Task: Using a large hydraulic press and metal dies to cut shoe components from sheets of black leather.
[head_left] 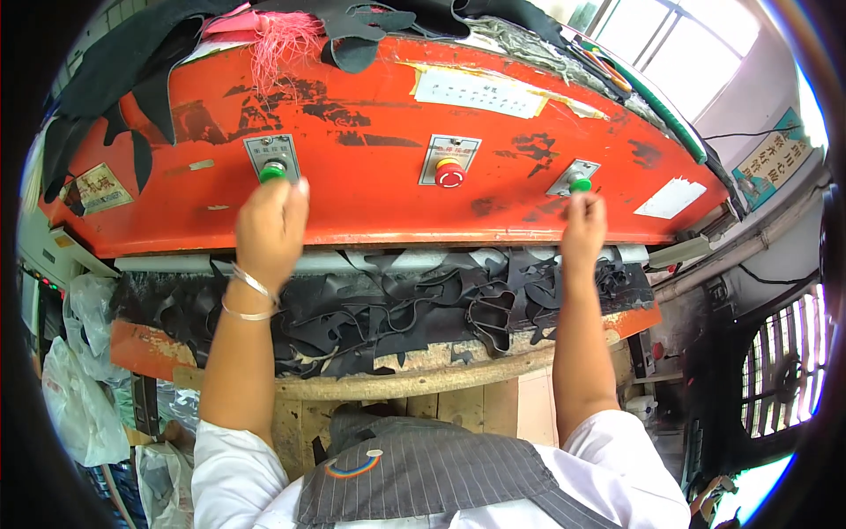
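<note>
My left hand (270, 220), fingers curled closed and a bracelet (251, 295) on its wrist, is at the left green push button (272, 169) on a red machine panel (370, 189). Its knuckles overlap the button's lower edge. At the right green push button (579, 183), my right hand (583, 225) is likewise closed, just under and against the button. A red emergency-stop button (449, 174) sits between them, untouched. Below the panel, black sheet offcuts (352, 313) cover the bed, and a metal cutting die (491, 319) stands among them. Nothing shows inside either fist.
Black sheet pieces (132, 66) and pink strings (284, 48) drape over the machine's top. A worn wooden edge (414, 377) runs along the front of the bed. Plastic bags (75, 401) hang at the left; a black barred fan (784, 366) stands at the right.
</note>
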Tool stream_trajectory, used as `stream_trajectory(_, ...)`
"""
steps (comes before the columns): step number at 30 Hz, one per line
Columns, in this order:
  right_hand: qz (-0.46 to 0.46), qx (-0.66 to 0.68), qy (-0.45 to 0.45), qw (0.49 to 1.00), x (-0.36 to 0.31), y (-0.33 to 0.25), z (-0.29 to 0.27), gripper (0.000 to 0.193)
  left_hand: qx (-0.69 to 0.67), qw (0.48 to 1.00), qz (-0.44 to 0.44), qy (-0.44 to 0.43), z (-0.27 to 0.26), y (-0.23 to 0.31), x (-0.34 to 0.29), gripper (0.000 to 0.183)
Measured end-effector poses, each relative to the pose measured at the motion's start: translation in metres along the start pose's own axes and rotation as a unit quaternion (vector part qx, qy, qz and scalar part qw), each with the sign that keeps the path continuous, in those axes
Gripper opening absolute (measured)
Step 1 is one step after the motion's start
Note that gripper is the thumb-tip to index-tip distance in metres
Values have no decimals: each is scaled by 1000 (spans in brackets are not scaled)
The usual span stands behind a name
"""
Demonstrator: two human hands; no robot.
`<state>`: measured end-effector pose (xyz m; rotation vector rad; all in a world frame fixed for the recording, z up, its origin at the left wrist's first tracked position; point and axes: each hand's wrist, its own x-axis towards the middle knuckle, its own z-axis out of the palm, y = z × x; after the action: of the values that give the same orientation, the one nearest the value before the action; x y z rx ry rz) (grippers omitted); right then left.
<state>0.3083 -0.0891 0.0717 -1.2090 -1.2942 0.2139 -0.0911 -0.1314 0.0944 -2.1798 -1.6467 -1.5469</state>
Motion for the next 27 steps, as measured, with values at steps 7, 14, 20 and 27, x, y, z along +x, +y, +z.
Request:
stream_trajectory(7, -181, -121, -574, 789, -193, -51, -45, 46, -59, 933, -72, -347, 33, 95, -189, 29)
stream_trajectory(14, -177, -204, -525, 808, -236, -29, -65, 45, 53, 968, -71, -234, 69, 143, -250, 27)
stream_trajectory(20, -192, -191, -593, 758, -218, -15, -53, 44, 51, 975, -93, -193, 80, 133, -244, 24)
stream_trajectory(27, -327, -161, -680, 637, -58, 7, 37, 14, 37, 853, -110, -509, 102, 110, -160, 37)
